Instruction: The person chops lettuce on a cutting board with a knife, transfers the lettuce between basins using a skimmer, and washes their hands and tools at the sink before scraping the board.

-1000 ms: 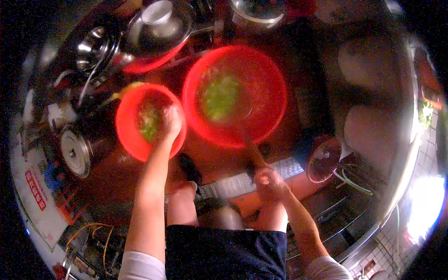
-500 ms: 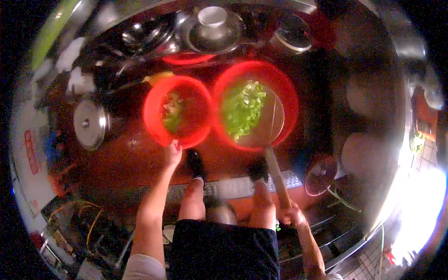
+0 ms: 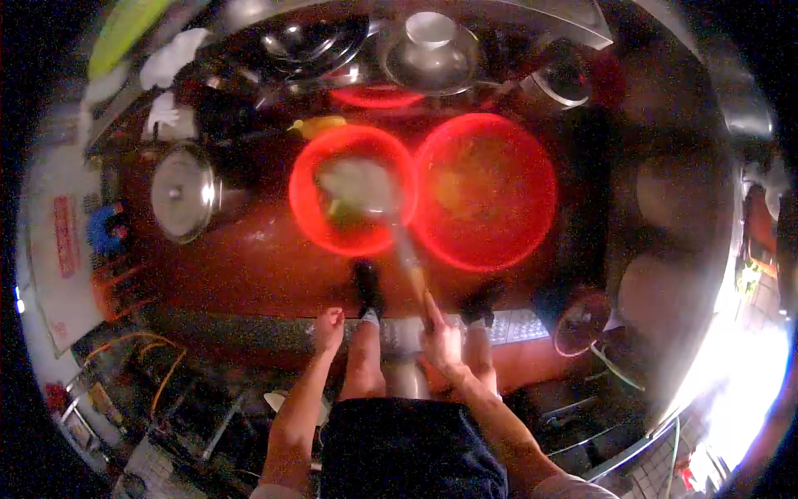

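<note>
My right hand [image 3: 442,343] is closed round the wooden handle of a long skimmer [image 3: 362,187]. The skimmer's head is blurred and lies over the left red basin [image 3: 301,220], covering much of its inside. Some chopped green vegetable [image 3: 339,214] shows beneath the head. Beside it, touching rims, stands the larger right red basin [image 3: 544,220], with murky liquid and no heap of greens in sight. My left hand [image 3: 330,327] is below the left basin, apart from it, with fingers curled and nothing visible in them.
At the back are a metal pan with a white bowl [image 3: 430,29], a lidded pot [image 3: 565,81] and a red dish [image 3: 378,96]. A yellow object [image 3: 318,126] lies behind the left basin. A round metal lid [image 3: 179,193] is at left, a bucket [image 3: 582,324] at right.
My right hand has swung the skimmer left, from the greens in the right basin to above the left one. My left hand has let go of the left basin's rim and drawn back.
</note>
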{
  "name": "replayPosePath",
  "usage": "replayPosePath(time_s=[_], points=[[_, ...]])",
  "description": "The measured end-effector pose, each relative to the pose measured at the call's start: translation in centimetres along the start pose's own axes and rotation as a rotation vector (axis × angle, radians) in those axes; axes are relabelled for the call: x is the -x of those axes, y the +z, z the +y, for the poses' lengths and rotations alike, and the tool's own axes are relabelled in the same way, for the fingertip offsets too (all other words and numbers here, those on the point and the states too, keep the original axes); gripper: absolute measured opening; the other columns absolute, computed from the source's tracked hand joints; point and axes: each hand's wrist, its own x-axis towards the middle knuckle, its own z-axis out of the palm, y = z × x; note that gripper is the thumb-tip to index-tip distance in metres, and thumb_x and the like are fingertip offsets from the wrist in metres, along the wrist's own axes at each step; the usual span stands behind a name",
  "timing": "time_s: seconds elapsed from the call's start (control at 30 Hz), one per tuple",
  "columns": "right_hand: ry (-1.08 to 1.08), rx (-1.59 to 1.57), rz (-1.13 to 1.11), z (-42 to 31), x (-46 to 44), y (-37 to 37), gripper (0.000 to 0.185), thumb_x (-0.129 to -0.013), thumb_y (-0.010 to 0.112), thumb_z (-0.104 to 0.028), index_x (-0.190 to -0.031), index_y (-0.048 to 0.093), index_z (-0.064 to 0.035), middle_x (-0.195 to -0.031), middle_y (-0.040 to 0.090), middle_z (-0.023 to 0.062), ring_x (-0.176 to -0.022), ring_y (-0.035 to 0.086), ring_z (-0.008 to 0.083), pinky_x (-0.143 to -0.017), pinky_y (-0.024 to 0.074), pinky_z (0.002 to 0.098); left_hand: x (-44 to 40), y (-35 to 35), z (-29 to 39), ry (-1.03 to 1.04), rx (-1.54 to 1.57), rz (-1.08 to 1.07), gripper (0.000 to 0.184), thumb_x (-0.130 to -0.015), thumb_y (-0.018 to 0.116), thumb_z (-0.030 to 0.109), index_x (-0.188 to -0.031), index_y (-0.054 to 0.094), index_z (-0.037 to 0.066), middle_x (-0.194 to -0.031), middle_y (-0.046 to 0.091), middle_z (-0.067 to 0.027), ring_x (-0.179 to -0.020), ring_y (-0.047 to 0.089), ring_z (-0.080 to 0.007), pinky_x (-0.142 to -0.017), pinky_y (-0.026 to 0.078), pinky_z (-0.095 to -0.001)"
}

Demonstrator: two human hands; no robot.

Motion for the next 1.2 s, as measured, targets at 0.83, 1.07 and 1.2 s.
replayPosePath(time_s=[0.83,1.07,1.2], points=[[0.036,0.093,0.487,18.7,-4.4,-17.3,0.072,-0.071,0.063,-0.007,-0.136,0.033,-0.0159,-0.094,0.063,0.0197,-0.066,0.06,0.036,-0.059,0.0488,0.0405,10.9,4.6,0.8,0.005,0.164,-0.092,0.026,-0.086,0.057,0.026,-0.098,0.06,0.003,-0.095,0.065,-0.0119,-0.089,0.062,-0.0232,-0.077,0.048,-0.0333],[-0.027,-0.927,0.331,23.2,-7.9,-11.2,0.048,-0.079,0.056,-0.008,-0.125,0.045,-0.0053,-0.08,0.062,0.0058,-0.055,0.055,0.0172,-0.048,0.0461,0.0323,12.4,4.0,1.7,0.032,0.102,-0.134,0.03,-0.085,0.058,0.03,-0.097,0.06,0.002,-0.09,0.066,-0.0122,-0.085,0.064,-0.0236,-0.074,0.05,-0.0357],[0.365,-1.149,0.148,19.7,-5.6,-12.8,0.026,-0.079,0.052,-0.005,-0.106,0.052,-0.0066,-0.068,0.055,0.0037,-0.051,0.051,0.0152,-0.043,0.0426,0.0296,12.9,4.7,-0.3,0.008,0.095,-0.182,0.019,-0.083,0.061,0.015,-0.099,0.056,0.006,-0.089,0.062,-0.0053,-0.081,0.059,-0.0153,-0.073,0.046,-0.0291]])
